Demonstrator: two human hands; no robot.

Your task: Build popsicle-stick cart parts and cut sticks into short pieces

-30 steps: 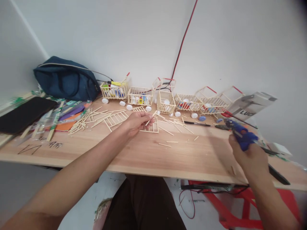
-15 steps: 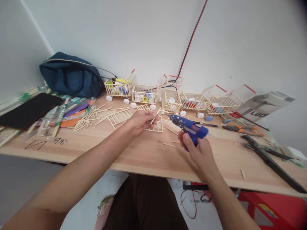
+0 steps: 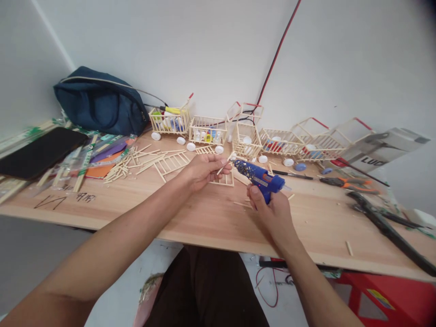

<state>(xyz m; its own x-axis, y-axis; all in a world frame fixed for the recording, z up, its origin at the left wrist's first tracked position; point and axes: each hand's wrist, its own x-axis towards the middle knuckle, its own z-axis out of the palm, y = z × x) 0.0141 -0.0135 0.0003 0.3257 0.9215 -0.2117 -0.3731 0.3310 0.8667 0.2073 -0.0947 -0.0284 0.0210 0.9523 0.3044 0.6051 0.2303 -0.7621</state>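
Note:
My left hand (image 3: 203, 169) pinches a short wooden stick (image 3: 225, 164) above the wooden tabletop (image 3: 190, 213). My right hand (image 3: 269, 210) grips a blue hot glue gun (image 3: 260, 178), and its nozzle touches the upper end of the stick. A small ladder-like stick frame (image 3: 225, 180) lies flat on the table just under the two hands. Loose sticks lie around it.
A row of small stick-built carts (image 3: 245, 136) with white cap wheels lines the wall. A dark blue bag (image 3: 98, 106) sits at back left, a black slab (image 3: 37, 152) and a stick pile (image 3: 136, 161) left. Pliers (image 3: 344, 182) and dark tools (image 3: 384, 222) lie right. A red cable (image 3: 275, 59) climbs the wall.
My right hand carried the glue gun from the far right of the table leftward to the stick in my left hand. The left hand kept its hold and shifted slightly right.

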